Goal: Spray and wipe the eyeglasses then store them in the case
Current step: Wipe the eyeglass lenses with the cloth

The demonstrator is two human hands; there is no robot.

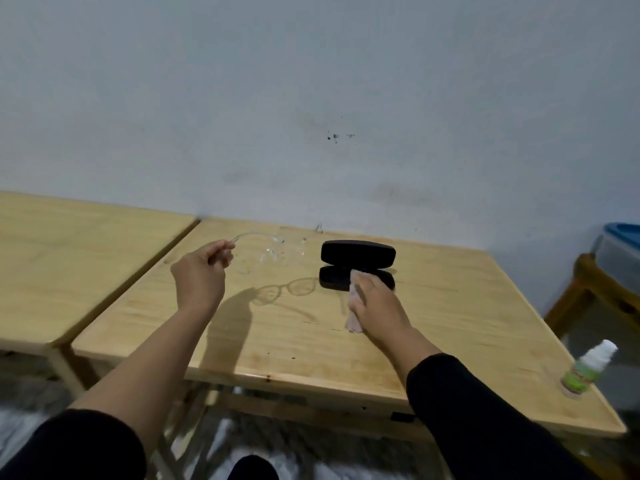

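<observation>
Clear-framed eyeglasses [270, 249] hang in the air above the wooden table [284, 337], held by one temple arm in my left hand [201, 271]; their shadow falls on the tabletop below. A black glasses case [356, 258] lies open at the table's far middle. My right hand [374, 299] grips a pale wiping cloth [355, 306] just in front of the case's lower half, partly covering it. A small spray bottle [588, 367] with a green label and white cap stands at the table's right front corner.
A second wooden table [69, 258] adjoins on the left. A grey wall rises right behind both tables. A dark wooden stool [588, 289] with a plastic bin [620, 251] on it stands to the right.
</observation>
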